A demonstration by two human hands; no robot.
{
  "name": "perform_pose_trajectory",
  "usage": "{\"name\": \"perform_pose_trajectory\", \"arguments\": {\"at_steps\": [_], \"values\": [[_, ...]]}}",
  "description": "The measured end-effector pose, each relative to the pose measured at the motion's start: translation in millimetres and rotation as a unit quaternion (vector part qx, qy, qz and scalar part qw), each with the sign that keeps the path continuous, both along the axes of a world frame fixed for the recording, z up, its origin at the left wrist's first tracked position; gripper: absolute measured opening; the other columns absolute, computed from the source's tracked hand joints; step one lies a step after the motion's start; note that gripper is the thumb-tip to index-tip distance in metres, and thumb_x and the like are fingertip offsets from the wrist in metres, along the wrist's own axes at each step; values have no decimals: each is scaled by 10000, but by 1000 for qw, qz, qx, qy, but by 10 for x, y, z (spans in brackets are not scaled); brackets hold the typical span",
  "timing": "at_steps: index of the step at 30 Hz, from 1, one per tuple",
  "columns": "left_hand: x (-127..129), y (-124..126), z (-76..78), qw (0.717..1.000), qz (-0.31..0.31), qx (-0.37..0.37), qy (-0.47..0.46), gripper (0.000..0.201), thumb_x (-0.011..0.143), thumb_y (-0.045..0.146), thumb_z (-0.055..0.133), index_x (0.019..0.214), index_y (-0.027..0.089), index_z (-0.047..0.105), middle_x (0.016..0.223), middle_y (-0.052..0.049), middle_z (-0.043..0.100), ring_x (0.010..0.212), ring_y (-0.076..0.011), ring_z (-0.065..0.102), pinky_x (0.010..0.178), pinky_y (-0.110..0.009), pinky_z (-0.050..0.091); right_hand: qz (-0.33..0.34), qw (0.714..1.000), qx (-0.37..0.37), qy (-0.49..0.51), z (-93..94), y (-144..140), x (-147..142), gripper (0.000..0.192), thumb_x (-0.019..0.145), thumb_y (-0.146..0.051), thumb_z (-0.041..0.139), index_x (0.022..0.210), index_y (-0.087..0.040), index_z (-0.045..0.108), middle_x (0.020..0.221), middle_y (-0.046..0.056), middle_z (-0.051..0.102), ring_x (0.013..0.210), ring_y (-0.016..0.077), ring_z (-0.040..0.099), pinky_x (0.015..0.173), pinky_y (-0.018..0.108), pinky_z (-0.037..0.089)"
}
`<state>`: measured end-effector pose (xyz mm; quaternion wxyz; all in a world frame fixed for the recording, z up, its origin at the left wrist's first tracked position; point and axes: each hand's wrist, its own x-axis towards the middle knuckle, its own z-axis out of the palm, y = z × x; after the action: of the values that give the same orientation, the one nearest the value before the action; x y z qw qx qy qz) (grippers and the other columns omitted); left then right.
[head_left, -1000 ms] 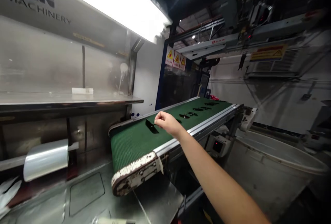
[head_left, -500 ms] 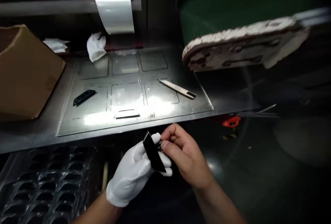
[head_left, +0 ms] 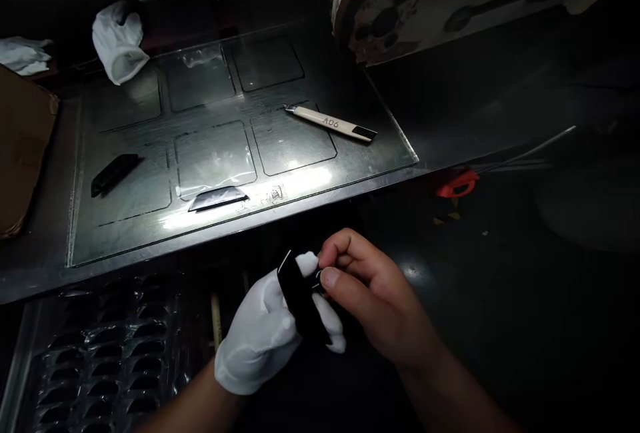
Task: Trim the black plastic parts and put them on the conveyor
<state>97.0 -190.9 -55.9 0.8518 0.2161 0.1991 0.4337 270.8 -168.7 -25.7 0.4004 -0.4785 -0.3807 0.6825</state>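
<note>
Head view: the left hand (head_left: 265, 336), in a white glove, and the bare right hand (head_left: 373, 296) meet low in the middle of the picture, below the front edge of the surface (head_left: 250, 226). Together they hold a small black plastic piece (head_left: 300, 300), tilted on end. The left hand's grip is closed around its lower part, with gloved fingers wrapped behind it; the right hand's grip is pinched shut on its upper edge with thumb and forefinger.

On the surface, a second black piece (head_left: 114, 173) lies at the left and a flat dark strip (head_left: 217, 198) near the front edge. A white utility knife (head_left: 330, 123) lies further right, and a crumpled white glove (head_left: 119, 40) lies at the back. A cardboard box (head_left: 23, 153) stands at the far left. A tray of moulded pockets (head_left: 100, 360) sits below the surface, left of the hands.
</note>
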Motion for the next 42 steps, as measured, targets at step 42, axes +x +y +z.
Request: {"name": "perform_pose_trajectory", "arguments": {"at_steps": [42], "values": [[-79, -91, -38, 999, -45, -9, -28, 521, 967, 452, 738, 1459, 351, 601, 885, -35, 831, 731, -152, 782, 716, -243, 580, 7, 991, 43, 125, 74, -102, -34, 185, 902, -284, 827, 1012, -254, 682, 819, -23, 586, 683, 89, 502, 597, 186, 425]]}}
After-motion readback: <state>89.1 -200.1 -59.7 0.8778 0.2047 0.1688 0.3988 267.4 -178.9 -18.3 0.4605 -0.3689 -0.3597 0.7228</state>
